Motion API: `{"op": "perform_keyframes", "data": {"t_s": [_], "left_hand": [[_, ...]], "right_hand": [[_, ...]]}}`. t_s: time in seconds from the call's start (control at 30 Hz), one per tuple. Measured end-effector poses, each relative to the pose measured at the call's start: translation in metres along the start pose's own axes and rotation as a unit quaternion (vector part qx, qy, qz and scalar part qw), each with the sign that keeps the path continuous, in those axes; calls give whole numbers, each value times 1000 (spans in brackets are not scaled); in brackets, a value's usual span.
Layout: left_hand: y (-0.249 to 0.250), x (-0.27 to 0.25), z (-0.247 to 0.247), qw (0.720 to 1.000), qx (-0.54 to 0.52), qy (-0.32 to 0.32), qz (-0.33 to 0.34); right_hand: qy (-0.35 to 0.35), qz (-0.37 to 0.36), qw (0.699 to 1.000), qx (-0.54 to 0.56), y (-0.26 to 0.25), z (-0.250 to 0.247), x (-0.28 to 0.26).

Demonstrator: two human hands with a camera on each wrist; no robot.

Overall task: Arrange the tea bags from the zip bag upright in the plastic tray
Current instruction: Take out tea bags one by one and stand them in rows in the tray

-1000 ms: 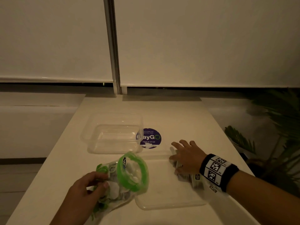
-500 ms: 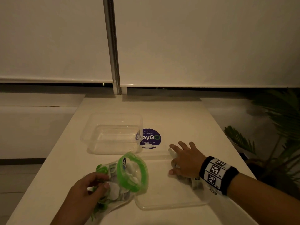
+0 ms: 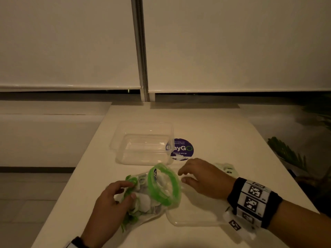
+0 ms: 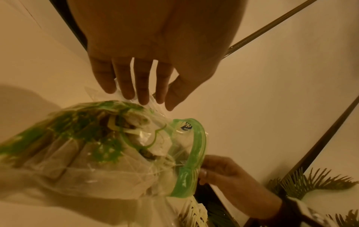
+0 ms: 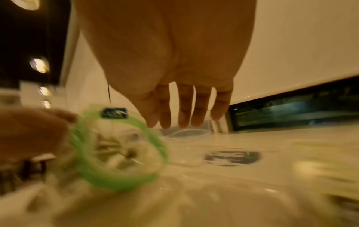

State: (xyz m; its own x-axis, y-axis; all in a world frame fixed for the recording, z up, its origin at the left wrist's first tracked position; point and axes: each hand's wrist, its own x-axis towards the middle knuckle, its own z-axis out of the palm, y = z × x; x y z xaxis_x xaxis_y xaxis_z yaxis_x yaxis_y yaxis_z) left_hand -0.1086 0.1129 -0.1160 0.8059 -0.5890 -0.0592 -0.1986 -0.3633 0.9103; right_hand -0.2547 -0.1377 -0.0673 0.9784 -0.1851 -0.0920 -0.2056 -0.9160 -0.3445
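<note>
You are near the start — the tray at the far middle of the table holds nothing that shows, so no tea bag stands upright in it yet. Your left hand grips the zip bag by its body, fingers and thumb curled into the plastic, and the green-rimmed mouth gapes toward your right. The bag looks full of tea bags, white sachets with green print, packed loosely. Your right hand hovers just beside that mouth, fingers loosely spread and holding nothing; the wrist view is blurred, yet it shows the same bare fingers. A few sachets lie flat on the table behind your right hand, beside a clear lid that lies under your wrist. These are out of the bag but not arranged. Nearly all of the job is left, by my judgement — draw out the bags, carry them to the tray and set each on edge.
</note>
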Motion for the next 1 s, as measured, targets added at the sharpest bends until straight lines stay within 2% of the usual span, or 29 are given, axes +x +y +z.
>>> {"op": "perform_keyframes", "data": {"t_s": [0.07, 0.2, 0.27, 0.37, 0.57, 0.77, 1.0], "left_hand": [[-6, 2, 1, 1000, 15, -9, -16], [-14, 3, 2, 999, 8, -26, -25], [-16, 3, 2, 999, 7, -30, -28], [-18, 3, 0, 999, 3, -32, -30], [-21, 3, 2, 999, 0, -32, -27], [-24, 2, 4, 1000, 1, -25, -17], [-24, 3, 5, 1000, 5, -28, -14]], "right_hand": [[-28, 4, 998, 62, -17, 4, 11], [-78, 44, 991, 104, -31, 12, 29], [-71, 66, 985, 142, -33, 15, 32], [-61, 47, 979, 189, -39, 18, 30], [-95, 43, 979, 174, -49, 21, 32], [-68, 57, 986, 143, -52, 31, 38], [-67, 85, 973, 206, -54, 30, 41]]}}
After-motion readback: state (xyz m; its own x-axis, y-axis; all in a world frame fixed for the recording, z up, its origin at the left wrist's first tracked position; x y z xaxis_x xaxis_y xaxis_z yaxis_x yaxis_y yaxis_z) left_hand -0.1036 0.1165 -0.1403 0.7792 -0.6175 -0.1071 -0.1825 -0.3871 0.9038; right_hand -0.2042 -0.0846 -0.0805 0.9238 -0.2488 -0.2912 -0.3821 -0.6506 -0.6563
